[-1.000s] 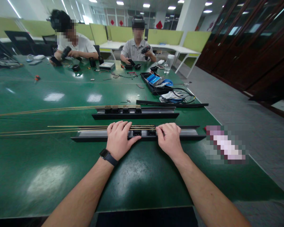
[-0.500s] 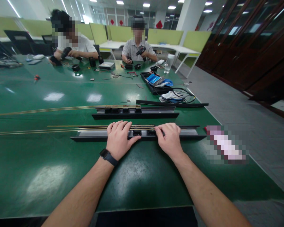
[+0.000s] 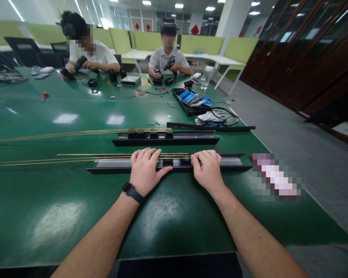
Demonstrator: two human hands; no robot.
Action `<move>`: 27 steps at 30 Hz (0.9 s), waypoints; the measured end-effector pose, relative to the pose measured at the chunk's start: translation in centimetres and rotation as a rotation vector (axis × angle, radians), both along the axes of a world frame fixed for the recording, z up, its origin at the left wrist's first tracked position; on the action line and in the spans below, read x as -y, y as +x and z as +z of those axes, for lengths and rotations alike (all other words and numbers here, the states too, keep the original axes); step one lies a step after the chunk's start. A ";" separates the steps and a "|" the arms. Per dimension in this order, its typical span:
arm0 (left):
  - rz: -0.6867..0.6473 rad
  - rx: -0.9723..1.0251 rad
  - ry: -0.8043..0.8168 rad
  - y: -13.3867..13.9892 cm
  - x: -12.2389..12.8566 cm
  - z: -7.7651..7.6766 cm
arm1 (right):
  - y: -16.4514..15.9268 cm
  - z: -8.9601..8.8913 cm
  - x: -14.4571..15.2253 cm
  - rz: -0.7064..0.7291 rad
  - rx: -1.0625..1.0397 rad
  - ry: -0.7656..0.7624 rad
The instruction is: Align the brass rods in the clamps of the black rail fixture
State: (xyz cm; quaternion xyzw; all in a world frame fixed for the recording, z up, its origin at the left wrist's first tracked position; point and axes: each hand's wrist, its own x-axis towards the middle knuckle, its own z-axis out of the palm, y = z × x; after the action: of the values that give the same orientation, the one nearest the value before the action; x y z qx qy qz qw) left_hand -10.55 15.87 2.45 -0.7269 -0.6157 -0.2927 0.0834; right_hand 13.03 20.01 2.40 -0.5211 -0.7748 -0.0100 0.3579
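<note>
In the head view, a black metal channel [image 3: 104, 168] with a silver inside lies across the green table before me. Small black blocks [image 3: 167, 162] sit within it, and thin brass-coloured rods [image 3: 75, 157] run over them and out to the left. My left hand [image 3: 145, 172] is laid across the channel, its fingers over the far side and its thumb along the near side, gripping it. My right hand [image 3: 207, 170] is closed in a pinch by the right ends of the rods. Whatever its fingertips hold is hidden.
A second channel [image 3: 191, 141] with rods lies just beyond. Farther back are a black strip [image 3: 211, 127], cables and gloves [image 3: 214, 117], and a black tray [image 3: 181, 102]. Two people [image 3: 169, 58] sit across the table, one holding a drill [image 3: 169, 63]. A blurred object [image 3: 278, 177] lies right.
My right fingertips have shifted very slightly at the rod ends. My left hand stays in place. Across the table, one person's drill has tilted down and left a little.
</note>
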 end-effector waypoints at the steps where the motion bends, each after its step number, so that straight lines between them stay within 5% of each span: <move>1: 0.002 0.000 0.001 0.0 0.0 0.0 | 0.0 0.0 0.0 -0.002 0.004 0.005; 27: -0.003 -0.014 0.024 0.0 0.0 0.0 | -0.2 -0.1 -0.1 -0.002 -0.013 0.001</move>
State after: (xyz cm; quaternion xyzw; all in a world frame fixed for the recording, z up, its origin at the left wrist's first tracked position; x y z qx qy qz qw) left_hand -10.52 15.83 2.43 -0.7286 -0.6106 -0.2951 0.0959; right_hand 12.85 20.12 2.26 -0.5219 -0.7718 -0.0074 0.3631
